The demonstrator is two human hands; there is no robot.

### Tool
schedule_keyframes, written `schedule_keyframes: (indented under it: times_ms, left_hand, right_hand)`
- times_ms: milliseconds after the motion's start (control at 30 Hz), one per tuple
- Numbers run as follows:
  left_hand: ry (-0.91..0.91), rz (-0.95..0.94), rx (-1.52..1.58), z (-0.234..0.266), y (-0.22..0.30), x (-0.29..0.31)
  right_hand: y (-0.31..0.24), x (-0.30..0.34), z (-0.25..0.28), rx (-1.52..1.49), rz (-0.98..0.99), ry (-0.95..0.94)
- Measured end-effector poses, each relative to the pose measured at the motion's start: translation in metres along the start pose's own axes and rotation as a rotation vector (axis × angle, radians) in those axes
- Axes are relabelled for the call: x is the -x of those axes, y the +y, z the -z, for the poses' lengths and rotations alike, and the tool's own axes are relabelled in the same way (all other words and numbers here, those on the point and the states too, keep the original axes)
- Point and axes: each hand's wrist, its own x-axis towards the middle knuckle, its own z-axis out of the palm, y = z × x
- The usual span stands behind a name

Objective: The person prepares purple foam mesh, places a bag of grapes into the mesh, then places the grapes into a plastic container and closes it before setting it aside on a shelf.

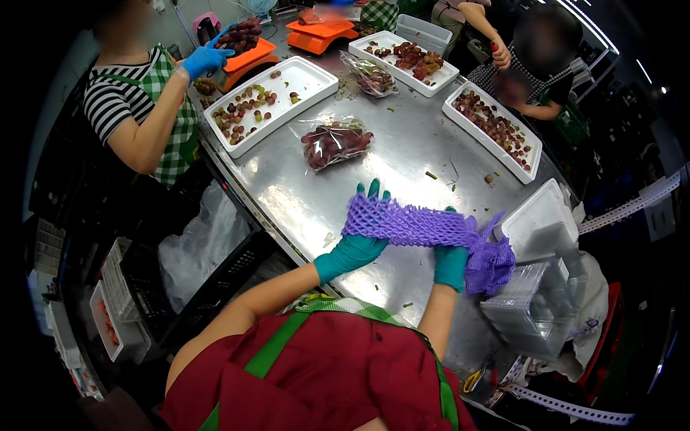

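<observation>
I see my left hand (353, 248) and right hand (451, 264) grasping the purple foam net sleeve (413, 224): light, soft, stretchy, best gripped at its ends.

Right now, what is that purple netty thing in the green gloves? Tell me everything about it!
The purple foam net is a soft-looking mesh sleeve with diamond-shaped holes. It is stretched sideways above the shiny metal table. The left hand is pushed inside one end, spreading it open; the right hand grips the other end, where more purple netting bunches up.
</observation>
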Motion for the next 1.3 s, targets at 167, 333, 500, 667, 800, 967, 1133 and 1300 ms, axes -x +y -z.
schedule_keyframes:
  times_ms: [167, 333, 500, 667, 800, 967, 1133, 1300]
  left_hand:
    - [-0.066, 0.188, 0.008, -0.019, -0.05, 0.026]
    - [0.105, 0.574, 0.483, -0.043, -0.117, 0.075]
    - [0.191, 0.6, 0.277, -0.035, -0.184, 0.07]
    - [0.315, 0.585, 0.154, -0.026, -0.254, 0.014]
    - [0.383, 0.56, 0.203, -0.017, -0.287, -0.051]
    - [0.437, 1.007, 0.988, -0.022, -0.334, -0.081]
    - [0.293, 1.007, 1.008, -0.03, -0.363, -0.078]
    - [0.2, 0.925, 1.107, -0.012, -0.337, -0.07]
  right_hand:
    - [0.021, -0.023, -0.029, 0.759, 0.307, -0.014]
    - [0.031, -0.095, 0.065, 0.935, 0.128, 0.013]
    - [0.09, -0.175, 0.101, 1.108, -0.051, -0.079]
    - [0.132, -0.274, 0.121, 2.624, 0.258, -0.439]
    - [0.154, -0.347, 0.097, 2.834, 0.375, -0.687]
    - [0.203, -0.388, 0.074, 2.044, -0.18, -0.767]
    - [0.194, -0.367, 0.086, 2.303, -0.04, -0.746]
    - [0.176, -0.274, 0.093, 2.258, 0.09, -0.562]
